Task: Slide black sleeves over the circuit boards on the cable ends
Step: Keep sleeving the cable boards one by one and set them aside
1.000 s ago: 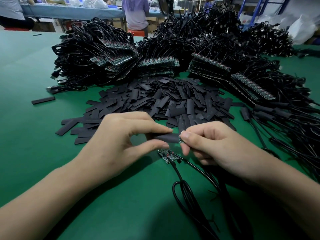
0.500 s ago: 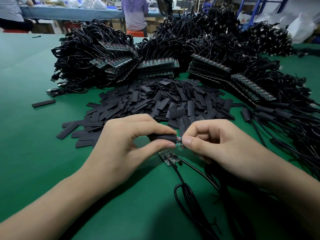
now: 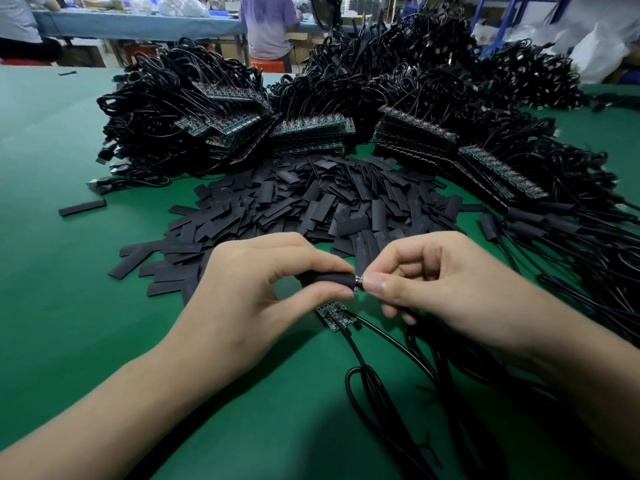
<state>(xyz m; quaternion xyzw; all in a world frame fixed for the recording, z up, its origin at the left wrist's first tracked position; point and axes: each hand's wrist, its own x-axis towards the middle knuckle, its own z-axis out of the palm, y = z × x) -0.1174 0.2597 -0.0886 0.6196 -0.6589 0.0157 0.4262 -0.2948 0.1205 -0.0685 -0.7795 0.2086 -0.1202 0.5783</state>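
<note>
The left hand (image 3: 263, 292) pinches a black sleeve (image 3: 323, 279), likely to hold it steady. The right hand (image 3: 443, 289) pinches the circuit board (image 3: 359, 282) right at the sleeve's mouth to push it in.

A green-topped work table (image 3: 52, 306) filled the near scene and ran to its far edge, evenly lit, with only soft shadows on it. Beyond it, at the far left, stood a long table with a blue cover (image 3: 138, 27), white plastic bags (image 3: 183, 3) heaped on top. One person in a purple shirt (image 3: 266, 26) sat at it on a red stool (image 3: 270, 65), back turned, and another person in a light shirt (image 3: 19, 19) sat at the left edge. At the far right rose a blue metal rack (image 3: 512, 8), with large white sacks (image 3: 599, 53) piled near it.
</note>
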